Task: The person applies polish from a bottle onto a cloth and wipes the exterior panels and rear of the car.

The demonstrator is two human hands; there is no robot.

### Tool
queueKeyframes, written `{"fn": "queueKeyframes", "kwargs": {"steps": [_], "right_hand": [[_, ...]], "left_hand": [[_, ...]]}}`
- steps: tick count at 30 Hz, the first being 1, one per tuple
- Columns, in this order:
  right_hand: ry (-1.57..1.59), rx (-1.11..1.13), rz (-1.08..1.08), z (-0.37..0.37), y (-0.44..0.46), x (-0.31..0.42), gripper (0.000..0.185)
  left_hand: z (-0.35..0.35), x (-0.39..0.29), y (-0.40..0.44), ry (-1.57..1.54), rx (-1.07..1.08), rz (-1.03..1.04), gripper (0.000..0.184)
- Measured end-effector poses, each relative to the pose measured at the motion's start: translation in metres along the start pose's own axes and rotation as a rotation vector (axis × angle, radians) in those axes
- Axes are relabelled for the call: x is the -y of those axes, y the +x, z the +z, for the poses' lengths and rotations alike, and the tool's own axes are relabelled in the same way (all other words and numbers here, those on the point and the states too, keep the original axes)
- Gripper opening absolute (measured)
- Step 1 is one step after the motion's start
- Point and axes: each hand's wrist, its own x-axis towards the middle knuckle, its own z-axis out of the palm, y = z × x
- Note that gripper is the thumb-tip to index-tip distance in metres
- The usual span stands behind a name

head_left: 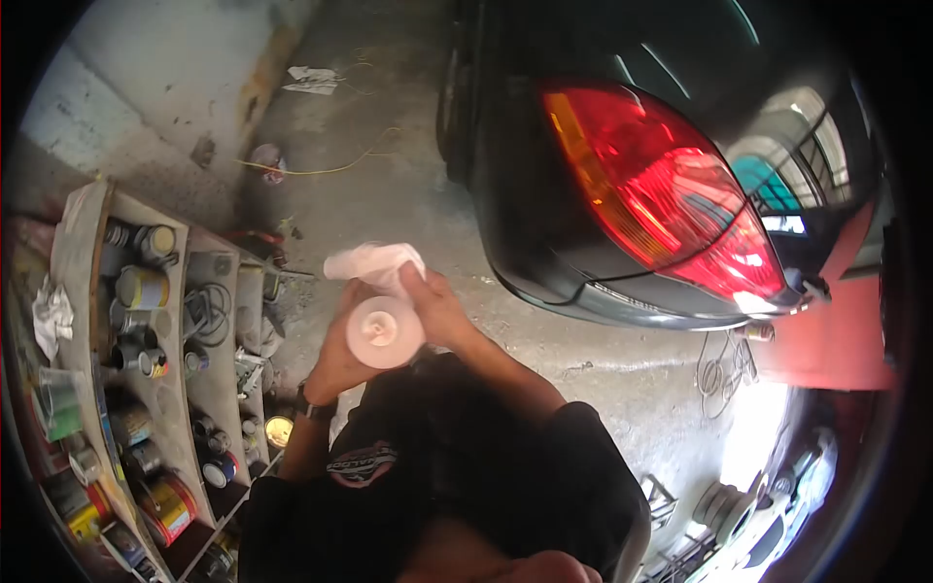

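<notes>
My left hand [342,352] is wrapped round a pale round item [400,358], seen end-on with a lighter middle; whether it is a roll or a bottle I cannot tell. A crumpled white sheet [364,262], cloth or paper, sticks out at its far side. The thumb of my right hand [437,309] presses on that sheet, and its fingers are partly hidden. Both hands are close together in front of my dark shirt, with a watch on the left wrist. To the right of them stands a dark car [530,228] with a red and amber tail light [646,185].
Wooden shelves [92,257] full of cans and tins run along the left. Yellow string [335,170] and a white scrap [311,80] lie on the concrete floor [389,107]. A coiled cable [714,374] rests behind the car, near a red surface [836,335].
</notes>
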Motion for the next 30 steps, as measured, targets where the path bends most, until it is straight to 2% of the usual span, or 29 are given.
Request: {"fn": "queueKeyframes", "kwargs": {"steps": [1, 3, 4, 5, 6, 7, 8, 9, 11, 12, 13, 14, 16, 17, 19, 20, 21, 22, 24, 25, 26, 29, 30], "right_hand": [[0.510, -0.012, 0.078, 0.008, -0.004, 0.010, 0.039], [0.353, -0.115, 0.137, -0.028, -0.021, 0.043, 0.039], [0.268, -0.154, 0.032, -0.050, -0.032, 0.048, 0.041], [0.179, -0.202, -0.070, -0.071, -0.042, 0.053, 0.043], [0.079, -0.240, -0.305, -0.089, -0.058, 0.053, 0.046], [-0.073, -0.273, -0.500, -0.098, -0.077, 0.073, 0.041], [-0.488, -0.356, -0.760, -0.119, -0.086, 0.079, 0.039], [-0.925, -0.401, -1.086, -0.132, -0.084, 0.098, 0.045], [-1.642, -0.470, -0.968, -0.137, -0.091, 0.105, 0.051], [-1.824, -0.521, -0.920, -0.145, -0.077, 0.094, 0.055], [-1.875, -0.496, -0.775, -0.165, -0.055, 0.082, 0.052], [-1.893, -0.489, -0.818, -0.196, -0.033, 0.042, 0.050], [-1.828, -0.464, -0.794, -0.222, -0.012, 0.000, 0.049], [-1.738, -0.451, -0.732, -0.208, -0.007, -0.007, 0.050], [-1.462, -0.502, -0.822, -0.173, -0.003, -0.008, 0.053], [-1.441, -0.563, -0.824, -0.144, -0.006, -0.008, 0.043], [-0.603, -0.446, -0.629, -0.111, -0.003, -0.019, 0.040], [-0.330, -0.239, -0.126, -0.092, -0.008, -0.020, 0.047], [0.271, 0.077, -0.020, -0.048, -0.004, -0.029, 0.051], [0.511, 0.129, -0.007, -0.015, -0.006, -0.027, 0.053], [0.674, 0.298, 0.025, 0.006, 0.000, -0.036, 0.054], [0.296, 0.215, -0.213, 0.062, 0.000, -0.026, 0.063], [0.327, 0.154, -0.236, 0.069, 0.004, -0.040, 0.058]], "left_hand": [[0.005, -0.015, 0.004, -0.072, -0.010, -0.055, 0.122], [0.012, -0.041, 0.006, -0.212, -0.025, -0.183, 0.109], [0.015, -0.047, 0.005, -0.277, -0.027, -0.257, 0.101], [0.018, -0.046, 0.003, -0.266, -0.046, -0.255, 0.103], [0.021, -0.045, 0.002, -0.256, -0.067, -0.250, 0.105], [0.024, -0.043, 0.000, -0.248, -0.088, -0.247, 0.108], [0.028, -0.041, -0.001, -0.215, -0.105, -0.240, 0.107], [0.030, -0.038, -0.002, -0.183, -0.118, -0.231, 0.106], [0.032, -0.030, 0.000, -0.128, -0.120, -0.212, 0.103], [0.035, -0.023, -0.002, -0.107, -0.112, -0.202, 0.101], [0.037, -0.020, -0.004, -0.084, -0.096, -0.196, 0.100], [0.039, -0.025, -0.001, -0.144, -0.086, -0.215, 0.096], [0.036, -0.029, 0.002, -0.183, -0.043, -0.200, 0.096], [0.032, -0.030, 0.003, -0.199, -0.034, -0.193, 0.096], [0.023, -0.031, 0.005, -0.174, -0.031, -0.170, 0.109], [0.021, -0.030, 0.005, -0.196, -0.034, -0.167, 0.112], [0.017, -0.028, 0.000, -0.218, -0.039, -0.166, 0.116], [0.010, 0.001, -0.008, -0.201, -0.046, -0.139, 0.125], [-0.014, 0.026, -0.027, -0.263, 0.005, -0.190, 0.098], [-0.026, 0.032, -0.031, -0.293, 0.036, -0.218, 0.086], [-0.039, 0.032, -0.034, -0.234, 0.069, -0.180, 0.082], [-0.082, 0.025, -0.044, -0.140, 0.126, -0.109, 0.071], [-0.093, 0.022, -0.047, -0.165, 0.124, -0.109, 0.069]]}}
